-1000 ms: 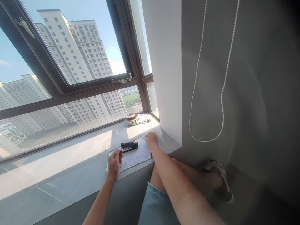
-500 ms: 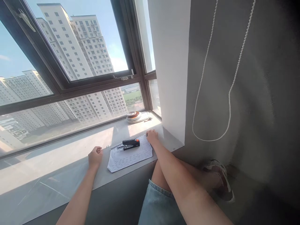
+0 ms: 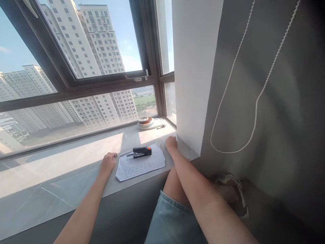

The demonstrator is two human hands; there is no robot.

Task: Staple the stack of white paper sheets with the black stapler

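A sheaf of white printed paper (image 3: 142, 169) lies on the window sill, with a black stapler (image 3: 142, 151) with an orange mark resting on its upper part. To the left of the paper is my left hand (image 3: 108, 164), its fingertips pinched at small dark strips (image 3: 115, 156) on the sill. My right hand (image 3: 172, 143) is beyond the paper's right edge, apart from it and low over the sill. Its fingers are curled closed and partly hidden, so what they hold, if anything, cannot be made out.
At the sill's far corner, by the window frame (image 3: 106, 87), is a stack of round discs or plates (image 3: 146, 123) with a small dark chain-like item (image 3: 161, 126) beside it. A beaded cord loop (image 3: 256, 108) hangs along the right wall. My knee (image 3: 175, 189) is under the sill's edge.
My left hand has moved right and away from me to the small dark strips. My right hand has shifted right, off the paper's corner. The view has tilted slightly.
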